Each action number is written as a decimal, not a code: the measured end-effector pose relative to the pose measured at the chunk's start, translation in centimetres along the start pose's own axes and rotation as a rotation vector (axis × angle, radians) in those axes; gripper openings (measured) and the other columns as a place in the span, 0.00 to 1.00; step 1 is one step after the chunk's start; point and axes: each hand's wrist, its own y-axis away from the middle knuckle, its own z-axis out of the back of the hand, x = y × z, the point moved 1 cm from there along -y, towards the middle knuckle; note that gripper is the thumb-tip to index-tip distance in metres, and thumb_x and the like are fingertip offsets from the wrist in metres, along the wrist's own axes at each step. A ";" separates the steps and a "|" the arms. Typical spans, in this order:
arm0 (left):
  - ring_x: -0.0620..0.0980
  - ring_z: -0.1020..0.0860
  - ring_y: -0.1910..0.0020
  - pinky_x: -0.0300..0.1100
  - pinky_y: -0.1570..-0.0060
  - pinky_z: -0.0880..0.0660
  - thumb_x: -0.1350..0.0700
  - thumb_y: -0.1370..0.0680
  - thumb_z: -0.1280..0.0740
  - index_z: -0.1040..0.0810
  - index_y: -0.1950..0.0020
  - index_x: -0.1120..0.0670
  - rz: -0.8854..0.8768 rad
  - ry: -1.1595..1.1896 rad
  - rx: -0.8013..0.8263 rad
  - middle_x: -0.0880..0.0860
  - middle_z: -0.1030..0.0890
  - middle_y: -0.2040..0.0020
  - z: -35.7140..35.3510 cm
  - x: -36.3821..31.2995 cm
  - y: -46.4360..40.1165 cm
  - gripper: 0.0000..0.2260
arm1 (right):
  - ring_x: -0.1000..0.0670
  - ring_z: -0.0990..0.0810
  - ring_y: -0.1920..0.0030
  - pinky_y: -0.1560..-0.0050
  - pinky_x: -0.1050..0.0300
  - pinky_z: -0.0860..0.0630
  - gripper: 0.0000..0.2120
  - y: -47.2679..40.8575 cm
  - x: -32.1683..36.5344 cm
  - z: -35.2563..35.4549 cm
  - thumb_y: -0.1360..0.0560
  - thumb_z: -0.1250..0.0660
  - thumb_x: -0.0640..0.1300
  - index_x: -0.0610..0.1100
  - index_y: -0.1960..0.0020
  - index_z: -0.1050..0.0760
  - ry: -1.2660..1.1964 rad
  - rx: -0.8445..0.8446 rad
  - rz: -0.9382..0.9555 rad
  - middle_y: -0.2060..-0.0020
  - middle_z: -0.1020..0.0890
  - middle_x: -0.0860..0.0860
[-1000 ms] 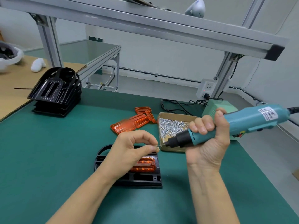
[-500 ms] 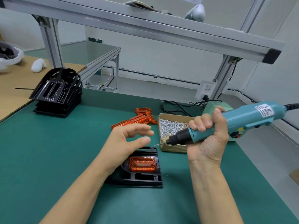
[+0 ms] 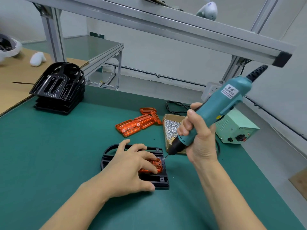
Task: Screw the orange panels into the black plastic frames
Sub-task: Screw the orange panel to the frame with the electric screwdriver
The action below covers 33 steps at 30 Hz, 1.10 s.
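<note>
A black plastic frame (image 3: 160,180) lies flat on the green mat with an orange panel (image 3: 157,163) seated in it. My left hand (image 3: 131,168) rests on top, straight fingers pressing the panel down and the thumb against the frame's near edge. My right hand (image 3: 197,138) grips a teal electric screwdriver (image 3: 214,112), tilted, its bit with a screw at the panel's upper right corner. Loose orange panels (image 3: 137,124) lie behind the frame.
A cardboard box of silver screws (image 3: 171,128) sits right of the loose panels. A pale green power supply (image 3: 235,128) stands at the right edge. A stack of black frames (image 3: 58,90) is at the back left. An aluminium beam (image 3: 166,25) crosses overhead.
My left hand let go of the screw at the bit and dropped onto the orange panel. My right hand swung the screwdriver from nearly level to steeply tilted, bit down at the panel's corner.
</note>
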 end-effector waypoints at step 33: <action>0.34 0.46 0.34 0.37 0.41 0.56 0.37 0.32 0.32 0.22 0.43 0.37 -0.020 0.012 -0.019 0.33 0.31 0.32 -0.4 0.3 -0.3 0.18 | 0.53 0.35 0.78 0.72 0.62 0.32 0.08 0.1 -2.0 -1.4 0.30 0.32 0.42 0.51 0.52 0.23 0.151 0.345 -0.044 0.77 0.31 0.53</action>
